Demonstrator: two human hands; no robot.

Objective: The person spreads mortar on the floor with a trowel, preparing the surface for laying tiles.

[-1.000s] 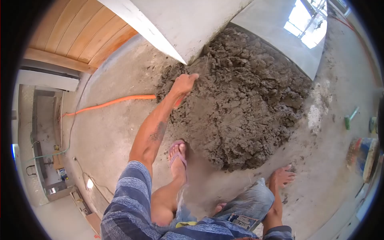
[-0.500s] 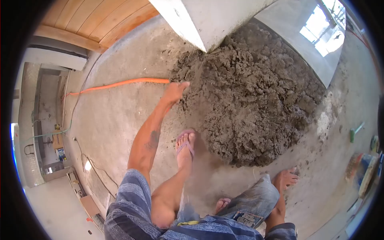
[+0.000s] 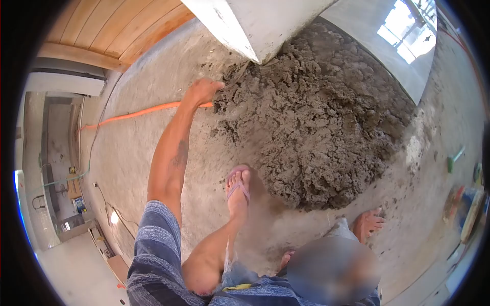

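Down on the concrete floor [image 3: 153, 168], a big heap of wet grey mortar [image 3: 316, 127] lies against the foot of a white pillar [image 3: 260, 23]. The person's left hand [image 3: 203, 91] is stretched out to the heap's left edge, just below the pillar's corner. Its fingers are curled and pressed into the mortar, though whether they grip a handle or only the mix cannot be told from this view. An orange hose [image 3: 138, 113] runs across the floor from the left and meets the heap right beside that hand.

The right hand [image 3: 368, 223] hangs low on the near right side of the heap, apart from it, with the fingers spread loose and holding nothing. A foot in a pink flip-flop [image 3: 238, 187] stands on the floor at the heap's near edge, just touching its shadowed rim. The person wears a blue striped shirt [image 3: 155, 255].

Well to the right of the heap lies a small green tool [image 3: 453, 160], and beyond the heap a bright window opening [image 3: 408, 25] shows.
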